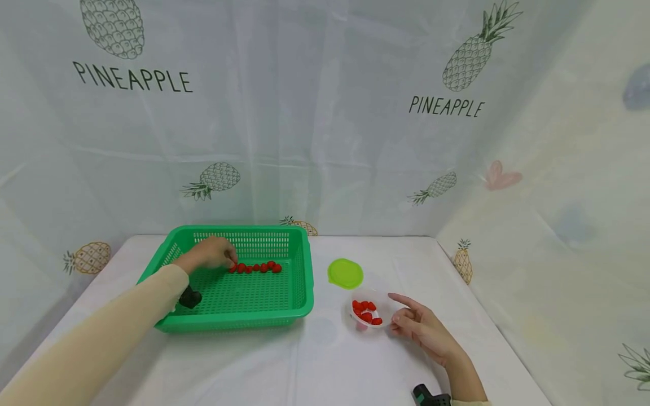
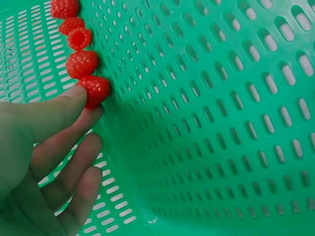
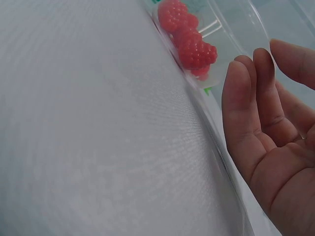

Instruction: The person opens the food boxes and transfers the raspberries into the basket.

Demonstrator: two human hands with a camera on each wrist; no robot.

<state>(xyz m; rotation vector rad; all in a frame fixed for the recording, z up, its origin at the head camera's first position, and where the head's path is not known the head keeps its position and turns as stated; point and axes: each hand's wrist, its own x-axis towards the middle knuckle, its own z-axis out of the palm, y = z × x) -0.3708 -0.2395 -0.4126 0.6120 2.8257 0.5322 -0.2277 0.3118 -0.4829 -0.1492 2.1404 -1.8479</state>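
Note:
Inside the green perforated basket [image 1: 299, 282], my left hand [image 1: 229, 260] reaches to the left end of a row of red raspberries [image 1: 256, 268]. Up close, its thumb and forefinger [image 2: 86, 105] pinch the end raspberry [image 2: 97, 90], which sits on the basket floor [image 2: 206, 123] in line with several others [image 2: 81, 63]. My right hand [image 1: 403, 314] rests on the white table with its fingers loosely extended, right beside a small clear tub [image 1: 378, 296] that holds several raspberries [image 1: 367, 313]. In the right wrist view the fingers [image 3: 246, 93] lie close to the tub wall [image 3: 231, 34] and grip nothing.
A round lime-green lid [image 1: 345, 273] lies flat between the basket and the tub. The table [image 1: 315, 361] has a white cloth and is closed in on three sides by pineapple-print curtains. Its near edge is by my forearms.

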